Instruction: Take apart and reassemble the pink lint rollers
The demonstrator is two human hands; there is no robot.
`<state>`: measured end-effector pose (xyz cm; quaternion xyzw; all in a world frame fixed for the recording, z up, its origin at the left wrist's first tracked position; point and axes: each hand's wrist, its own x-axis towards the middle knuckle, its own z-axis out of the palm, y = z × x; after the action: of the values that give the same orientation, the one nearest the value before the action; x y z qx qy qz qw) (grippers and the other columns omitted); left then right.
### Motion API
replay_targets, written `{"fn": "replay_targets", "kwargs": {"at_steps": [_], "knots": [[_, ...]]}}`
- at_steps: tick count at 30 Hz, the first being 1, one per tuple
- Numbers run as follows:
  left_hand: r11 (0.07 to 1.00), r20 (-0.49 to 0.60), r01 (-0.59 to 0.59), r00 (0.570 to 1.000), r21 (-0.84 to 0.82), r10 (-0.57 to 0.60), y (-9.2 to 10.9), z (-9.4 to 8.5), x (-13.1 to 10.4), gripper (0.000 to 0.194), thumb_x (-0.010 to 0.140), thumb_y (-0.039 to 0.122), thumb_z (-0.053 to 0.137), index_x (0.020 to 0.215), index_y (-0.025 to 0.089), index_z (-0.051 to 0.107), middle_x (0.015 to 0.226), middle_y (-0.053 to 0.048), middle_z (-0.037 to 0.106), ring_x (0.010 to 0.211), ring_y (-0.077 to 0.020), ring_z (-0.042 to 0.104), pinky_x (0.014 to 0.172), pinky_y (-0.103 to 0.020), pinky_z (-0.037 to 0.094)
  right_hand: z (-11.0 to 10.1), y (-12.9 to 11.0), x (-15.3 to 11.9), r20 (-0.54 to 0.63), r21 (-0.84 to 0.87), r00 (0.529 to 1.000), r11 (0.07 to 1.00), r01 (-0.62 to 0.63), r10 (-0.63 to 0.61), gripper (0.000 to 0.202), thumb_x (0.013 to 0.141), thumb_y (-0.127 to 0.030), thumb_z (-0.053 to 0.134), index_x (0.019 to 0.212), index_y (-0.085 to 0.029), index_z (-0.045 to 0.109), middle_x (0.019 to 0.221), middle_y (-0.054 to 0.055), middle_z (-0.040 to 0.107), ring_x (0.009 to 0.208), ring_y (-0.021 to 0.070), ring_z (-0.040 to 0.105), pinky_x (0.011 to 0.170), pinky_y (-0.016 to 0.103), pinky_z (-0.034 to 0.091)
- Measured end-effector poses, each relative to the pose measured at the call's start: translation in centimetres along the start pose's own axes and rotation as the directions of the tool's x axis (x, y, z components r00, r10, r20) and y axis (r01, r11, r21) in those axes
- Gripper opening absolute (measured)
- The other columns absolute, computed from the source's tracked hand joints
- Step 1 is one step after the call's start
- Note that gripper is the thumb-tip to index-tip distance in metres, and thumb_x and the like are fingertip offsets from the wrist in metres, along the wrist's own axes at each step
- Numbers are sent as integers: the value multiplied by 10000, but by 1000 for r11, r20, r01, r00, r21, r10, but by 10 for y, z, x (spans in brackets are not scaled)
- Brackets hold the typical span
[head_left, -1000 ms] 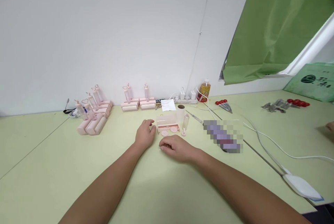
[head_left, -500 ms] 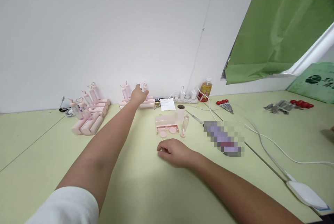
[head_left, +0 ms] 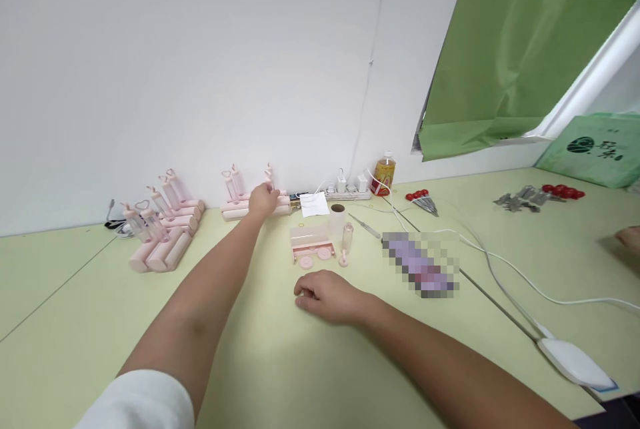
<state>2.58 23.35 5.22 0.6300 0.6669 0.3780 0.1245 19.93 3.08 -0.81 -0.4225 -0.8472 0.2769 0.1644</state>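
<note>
Left hand is stretched far forward to the wall side, fingers laid on a pink roller; whether the grip is closed on it cannot be told. Two rollers lie here side by side, the second just left of the hand. About six more are grouped in a pile further left. Right hand is rested on the tabletop, fingers curled loosely, nothing seen held. Just beyond it: one pink case, two pink discs, one clear handle, one paper tube. A white note, power strip, bottle and white cable are seen to the right. Left arm nearly straight, white sleeve near the camera.
</note>
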Motion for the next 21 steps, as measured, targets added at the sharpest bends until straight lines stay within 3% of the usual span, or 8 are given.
{"fn": "replay_targets", "kwargs": {"at_steps": [3,6,10,12,14,17,19,21], "knots": [[998,-61,-53,997,-27,52,5,-28,-16,220,795,391,569,788,174,598,788,-50,656,747,-185,596,668,-274,417,3,5,1,-25,85,1000,996,1,1,204,866,-344,539,930,-201,671,785,21,657,690,149,555,577,240,357],[991,-116,-100,989,-86,90,10,-58,-51,317,805,493,533,796,181,590,733,-20,623,659,-150,574,591,-247,419,8,8,4,-105,284,992,958,-42,75,296,871,-404,551,1064,-196,631,836,28,637,722,148,562,604,249,397],[876,-8,-75,997,-476,81,10,-86,-119,351,785,522,558,745,175,579,566,0,562,503,-128,520,484,-234,423,13,-1,8,-135,641,977,766,-43,167,513,820,-493,602,1217,-179,521,890,37,579,724,145,556,558,247,447],[832,83,-46,990,-553,110,4,-94,-151,365,770,531,590,744,167,597,619,-23,610,510,-128,537,482,-238,438,15,-13,8,-158,725,976,688,11,151,509,773,-512,648,1139,-173,550,867,34,567,720,150,543,533,246,455],[800,93,-48,987,-598,129,-7,-99,-175,359,750,526,625,789,169,627,799,-55,667,583,-136,577,506,-243,458,18,-27,7,-199,749,971,659,66,129,444,738,-508,683,1003,-165,587,802,23,561,694,147,520,527,246,449],[792,195,-68,953,-607,232,-27,-102,-193,313,723,479,681,800,175,664,907,-61,670,672,-151,592,555,-247,468,20,-45,8,-226,762,969,639,109,104,391,735,-476,691,944,-161,590,745,8,554,654,136,499,547,250,430],[748,239,-52,931,-661,275,-39,-100,-197,290,737,464,675,789,179,667,850,-45,661,710,-165,592,594,-253,469,18,-54,13,-270,739,958,658,144,95,412,740,-460,686,1013,-167,589,800,18,574,701,149,521,607,267,440],[666,209,-20,942,-745,262,-49,-97,-196,291,754,470,655,760,180,659,758,-24,639,700,-166,580,614,-259,461,12,-58,22,-346,638,933,754,153,103,420,723,-453,702,1024,-175,607,885,36,576,788,171,534,674,284,444]]}}
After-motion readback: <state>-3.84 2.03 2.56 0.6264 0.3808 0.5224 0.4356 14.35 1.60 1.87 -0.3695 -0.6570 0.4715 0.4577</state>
